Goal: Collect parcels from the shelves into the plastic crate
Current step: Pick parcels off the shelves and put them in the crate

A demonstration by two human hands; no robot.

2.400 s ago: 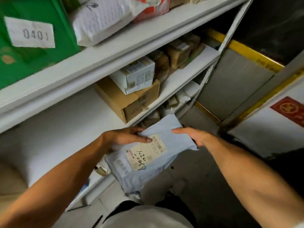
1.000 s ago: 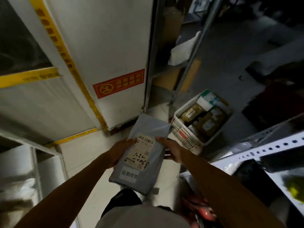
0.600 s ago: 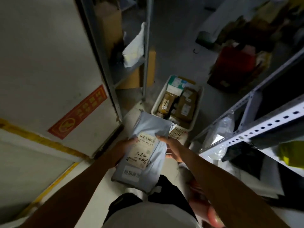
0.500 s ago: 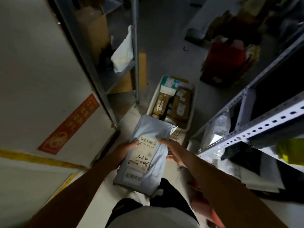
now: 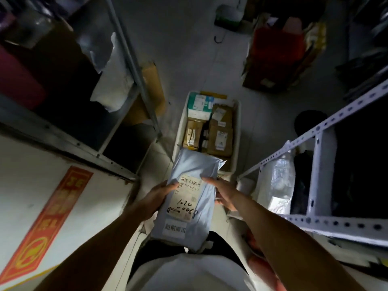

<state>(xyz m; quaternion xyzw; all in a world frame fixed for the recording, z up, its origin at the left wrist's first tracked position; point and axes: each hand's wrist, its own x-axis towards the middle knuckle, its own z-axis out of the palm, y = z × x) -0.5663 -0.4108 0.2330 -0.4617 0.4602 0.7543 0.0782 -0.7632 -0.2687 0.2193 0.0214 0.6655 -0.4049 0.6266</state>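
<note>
Both hands hold a grey mailer (image 5: 190, 198) flat above the floor, its far end overlapping the near rim of the crate (image 5: 236, 143), so that end of the crate is hidden. The left hand (image 5: 158, 198) grips the mailer's left edge with the thumb lying on top beside the label (image 5: 186, 198); its fingers are underneath and out of sight. The right hand (image 5: 222, 193) grips the right edge, thumb on top touching the label's barcode corner, fingers curled under the mailer and only partly seen. The label carries handwritten figures that read roughly "1.20 – 0068"; the printed lines are too small to read. The near end of the mailer is cut off by the person's shirt (image 5: 189, 274). In the crate lie several brown boxes (image 5: 220, 136) and a white and teal box (image 5: 200, 106), packed close; what lies beneath them cannot be seen. To the left a shelf (image 5: 130, 57) holds a white bag (image 5: 114, 85), its lower levels lost in shadow. To the right a white perforated rack (image 5: 319, 131) holds a clear plastic bag (image 5: 277, 181); the dark bay behind it is unreadable. A red bundle (image 5: 277, 47) on the far floor is blurred.
</note>
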